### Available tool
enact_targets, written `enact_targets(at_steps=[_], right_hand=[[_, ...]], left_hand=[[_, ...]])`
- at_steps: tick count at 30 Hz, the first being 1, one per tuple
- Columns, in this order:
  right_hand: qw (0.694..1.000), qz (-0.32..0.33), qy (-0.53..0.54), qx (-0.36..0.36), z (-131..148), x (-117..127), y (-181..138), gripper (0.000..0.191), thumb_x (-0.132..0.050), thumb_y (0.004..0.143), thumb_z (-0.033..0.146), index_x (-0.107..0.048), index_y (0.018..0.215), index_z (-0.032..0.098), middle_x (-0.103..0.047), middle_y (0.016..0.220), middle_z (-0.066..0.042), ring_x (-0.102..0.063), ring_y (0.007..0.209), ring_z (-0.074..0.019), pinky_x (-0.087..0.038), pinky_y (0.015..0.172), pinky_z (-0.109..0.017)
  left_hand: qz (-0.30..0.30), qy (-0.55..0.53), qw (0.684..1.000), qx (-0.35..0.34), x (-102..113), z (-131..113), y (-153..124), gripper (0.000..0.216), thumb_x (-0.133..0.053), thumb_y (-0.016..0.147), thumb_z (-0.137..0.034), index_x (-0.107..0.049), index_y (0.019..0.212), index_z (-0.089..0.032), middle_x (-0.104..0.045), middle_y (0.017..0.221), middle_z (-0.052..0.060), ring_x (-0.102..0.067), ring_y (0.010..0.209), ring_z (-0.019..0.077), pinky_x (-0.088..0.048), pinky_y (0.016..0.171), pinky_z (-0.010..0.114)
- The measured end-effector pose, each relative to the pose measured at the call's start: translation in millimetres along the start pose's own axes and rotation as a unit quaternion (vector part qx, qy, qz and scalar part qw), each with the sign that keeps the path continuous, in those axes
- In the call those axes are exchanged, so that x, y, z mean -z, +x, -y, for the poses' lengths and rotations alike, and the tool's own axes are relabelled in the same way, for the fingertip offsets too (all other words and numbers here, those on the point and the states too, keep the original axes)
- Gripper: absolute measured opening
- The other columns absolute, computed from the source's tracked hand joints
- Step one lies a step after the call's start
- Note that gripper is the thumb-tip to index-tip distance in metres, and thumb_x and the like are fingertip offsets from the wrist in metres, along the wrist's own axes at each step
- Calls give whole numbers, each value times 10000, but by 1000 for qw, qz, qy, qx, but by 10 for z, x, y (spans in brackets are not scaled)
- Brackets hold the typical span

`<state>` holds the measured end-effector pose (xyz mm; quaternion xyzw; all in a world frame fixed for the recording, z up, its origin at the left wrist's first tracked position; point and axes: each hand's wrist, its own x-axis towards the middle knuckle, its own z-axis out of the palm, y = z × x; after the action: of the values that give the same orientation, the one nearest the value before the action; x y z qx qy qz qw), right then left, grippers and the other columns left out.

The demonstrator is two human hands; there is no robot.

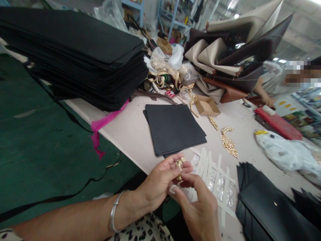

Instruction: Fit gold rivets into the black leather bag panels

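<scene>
My left hand (159, 179), with a silver bangle at the wrist, holds a small gold chain (180, 163) between thumb and fingers. It looks like a short length of linked metal; blur hides its detail. From the right, my right hand (202, 204) pinches around the chain's lower end, its thumb and index finger close to my left fingertips. Just beyond both hands lies a stack of black rectangular sheets (177, 129). Under and beside my right hand are pale strips (207, 165) over clear plastic packets (221, 184).
A tall pile of black panels (75, 57) stands at the left. Loose gold chains (228, 142), an open cardboard box (207, 106) and folded brown pieces (233, 87) lie farther back. Black flaps (265, 197) sit at right. Another person's hand (268, 100) is beyond a red object (278, 124).
</scene>
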<state>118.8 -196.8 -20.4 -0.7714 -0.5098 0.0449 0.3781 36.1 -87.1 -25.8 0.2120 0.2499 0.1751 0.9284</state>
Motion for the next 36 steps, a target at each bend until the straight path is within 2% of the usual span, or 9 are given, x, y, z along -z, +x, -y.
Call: enact_targets(at_steps=[7,13,17,21,24,30,33,36], right_hand=[[994,-100,-46,9,16,-132,35,129,-639,886,267,-672,993,203,-730,820,-15,-692,685,-149,-556,664,-232],[994,-79,-69,8,-62,-205,31,200,-619,863,212,-628,1062,198,-732,892,-35,-710,760,-166,-572,697,-250],[998,-50,-43,13,-72,-152,59,205,-587,868,177,-625,1066,213,-738,933,-28,-717,819,-161,-577,736,-248],[1000,-11,4,-6,-55,-55,129,162,-581,881,175,-649,1017,230,-747,917,-4,-724,812,-144,-584,741,-234],[1000,-15,9,-17,-77,11,153,147,-591,884,201,-661,1010,230,-752,906,-6,-730,804,-154,-595,731,-247],[998,-48,-47,12,-166,35,137,142,-611,913,236,-645,1050,237,-755,957,-14,-736,839,-158,-594,776,-252],[995,-60,-65,53,-159,-14,127,140,-604,920,208,-638,1054,231,-757,974,-27,-736,892,-167,-589,796,-252],[996,-42,-51,66,-127,-25,112,161,-588,920,201,-647,1068,223,-757,1013,-36,-731,942,-175,-584,830,-259]], left_hand=[[18,-15,999,-23,-8,-16,34,435,-659,875,-179,-502,1281,-164,-609,1297,153,-575,1213,247,-485,933,325],[27,58,996,-65,73,72,71,772,-809,743,-172,-388,1390,-187,-543,1361,162,-572,1205,262,-456,1000,371],[12,52,996,-66,100,75,122,713,-789,777,-207,-419,1386,-207,-550,1354,144,-610,1145,247,-462,984,369],[13,44,998,-43,120,41,159,549,-766,788,-191,-529,1283,-191,-617,1245,113,-638,1042,208,-465,946,350],[12,65,997,-38,110,-6,154,465,-748,802,-203,-572,1231,-184,-639,1215,109,-629,1042,198,-439,963,343],[20,155,987,-34,126,-54,157,638,-780,777,-202,-468,1331,-151,-692,1040,82,-638,1000,204,-424,957,348],[35,145,988,-48,159,-26,177,589,-709,852,-243,-440,1368,-154,-701,1027,74,-648,984,196,-433,946,336],[52,124,990,-37,177,-18,184,470,-616,921,-293,-479,1350,-159,-704,1023,83,-662,967,199,-451,936,343]])
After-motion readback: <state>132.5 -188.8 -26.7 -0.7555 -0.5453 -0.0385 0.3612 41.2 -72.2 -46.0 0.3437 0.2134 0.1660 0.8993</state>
